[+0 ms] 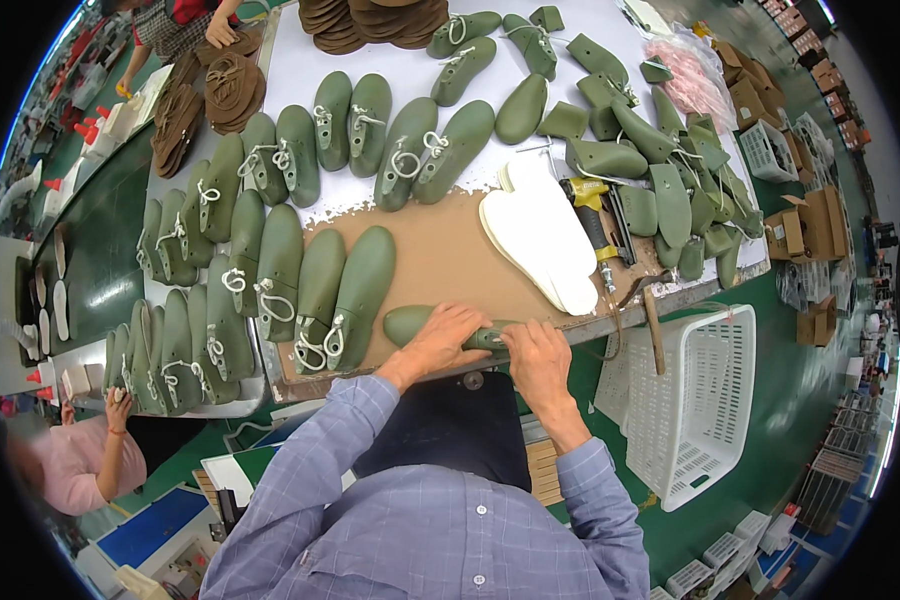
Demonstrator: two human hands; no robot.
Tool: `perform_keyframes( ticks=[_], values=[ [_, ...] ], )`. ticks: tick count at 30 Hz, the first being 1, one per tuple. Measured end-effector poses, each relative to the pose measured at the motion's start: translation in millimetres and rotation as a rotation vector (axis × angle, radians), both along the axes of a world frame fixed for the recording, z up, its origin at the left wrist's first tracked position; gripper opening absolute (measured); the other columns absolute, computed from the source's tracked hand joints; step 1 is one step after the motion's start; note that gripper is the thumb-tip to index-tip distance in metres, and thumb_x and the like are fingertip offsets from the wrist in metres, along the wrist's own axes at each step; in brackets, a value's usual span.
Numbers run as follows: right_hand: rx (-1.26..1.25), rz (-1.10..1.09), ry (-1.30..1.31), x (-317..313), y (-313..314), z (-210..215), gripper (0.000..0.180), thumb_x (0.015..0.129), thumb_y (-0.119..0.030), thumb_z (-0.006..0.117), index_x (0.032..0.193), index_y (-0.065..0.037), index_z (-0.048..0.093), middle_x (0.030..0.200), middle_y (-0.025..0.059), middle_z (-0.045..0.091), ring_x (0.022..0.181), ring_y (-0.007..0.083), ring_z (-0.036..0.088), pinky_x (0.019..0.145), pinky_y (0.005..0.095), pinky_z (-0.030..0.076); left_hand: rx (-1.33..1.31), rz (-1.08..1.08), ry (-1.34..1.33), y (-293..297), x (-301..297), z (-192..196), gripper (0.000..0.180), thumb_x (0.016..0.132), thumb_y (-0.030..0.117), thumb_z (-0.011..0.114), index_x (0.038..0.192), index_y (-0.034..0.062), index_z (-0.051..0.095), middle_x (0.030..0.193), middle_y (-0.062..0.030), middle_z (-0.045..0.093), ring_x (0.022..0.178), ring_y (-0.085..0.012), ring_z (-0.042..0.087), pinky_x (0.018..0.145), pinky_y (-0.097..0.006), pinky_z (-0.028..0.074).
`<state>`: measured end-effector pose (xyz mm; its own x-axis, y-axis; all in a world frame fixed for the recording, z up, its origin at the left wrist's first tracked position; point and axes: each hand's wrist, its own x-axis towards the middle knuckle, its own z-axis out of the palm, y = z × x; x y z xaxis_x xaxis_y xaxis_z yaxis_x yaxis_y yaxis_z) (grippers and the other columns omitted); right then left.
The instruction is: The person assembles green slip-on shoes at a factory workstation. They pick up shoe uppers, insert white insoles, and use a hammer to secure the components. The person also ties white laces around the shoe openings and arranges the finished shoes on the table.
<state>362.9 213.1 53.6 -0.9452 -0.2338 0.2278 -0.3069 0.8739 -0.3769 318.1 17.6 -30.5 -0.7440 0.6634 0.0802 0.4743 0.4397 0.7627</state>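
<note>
A green shoe last (406, 322) lies on its side along the near edge of the brown board (435, 270). My left hand (443, 340) is closed over its middle. At the heel end, my right hand (537, 358) pinches the last with bent fingers; whether a cord is also between them cannot be seen. Just left of my left hand stands a pair of green lasts (362, 290) with white cord loops. Beyond my hands lies a stack of white insoles (540, 240), with a yellow and black air stapler (592, 215) beside it.
A hammer (654, 330) hangs over the table edge above a white plastic crate (695, 400). Paired lasts (275, 250) fill the left side, loose ones (670, 195) the far right. Brown shoe pieces (235, 90) lie far left. Other people work at the left (80, 460) and far left (185, 25).
</note>
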Motion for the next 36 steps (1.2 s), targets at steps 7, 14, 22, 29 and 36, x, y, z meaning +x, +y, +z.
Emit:
perform_keyframes(
  ticks=[7,14,22,29,36],
  values=[
    [-0.08,0.189,-0.001,16,8,-13,0.012,0.086,-0.009,0.074,0.094,-0.007,0.064,0.079,0.0061,0.059,0.074,0.0281,0.058,0.067,0.0399,0.046,-0.009,0.02,0.005,-2,0,1,0.047,0.081,0.026,0.082,0.119,0.0091,0.063,0.122,-0.0071,0.067,0.12,-0.0288,0.059,0.105,-0.043,0.041],
    [-0.201,0.012,-0.119,36,8,-30,0.013,0.093,-0.006,0.068,0.105,-0.005,0.063,0.082,0.0136,0.066,0.072,0.0322,0.064,0.068,0.0448,0.049,-0.002,0.008,0.016,0,-2,0,0.045,0.081,0.027,0.082,0.119,0.0098,0.064,0.121,-0.0064,0.067,0.118,-0.0277,0.06,0.104,-0.043,0.042],
    [-0.199,-0.05,-0.171,33,2,-14,0.011,0.096,-0.009,0.066,0.106,-0.004,0.063,0.078,0.0173,0.068,0.07,0.0354,0.068,0.061,0.0457,0.051,0.003,0.008,0.011,0,-1,-4,0.045,0.083,0.031,0.081,0.118,0.0103,0.062,0.116,-0.0064,0.065,0.118,-0.0276,0.058,0.103,-0.044,0.041],
    [-0.066,-0.098,-0.266,18,-2,8,0.007,0.096,-0.013,0.064,0.094,-0.006,0.063,0.071,0.0142,0.065,0.065,0.0339,0.066,0.058,0.0447,0.051,0.001,0.001,0.028,-1,-2,-2,0.048,0.078,0.024,0.085,0.118,0.0095,0.062,0.12,-0.0069,0.066,0.118,-0.0289,0.059,0.103,-0.043,0.043],
    [0.116,0.064,-0.044,-1,-11,-2,0.008,0.09,-0.011,0.067,0.087,-0.008,0.06,0.072,0.0109,0.063,0.066,0.03,0.066,0.057,0.0428,0.051,-0.025,-0.009,-0.022,-2,-2,-3,0.047,0.08,0.025,0.083,0.12,0.0099,0.062,0.121,-0.0088,0.066,0.119,-0.03,0.058,0.102,-0.045,0.043]
  ],
)
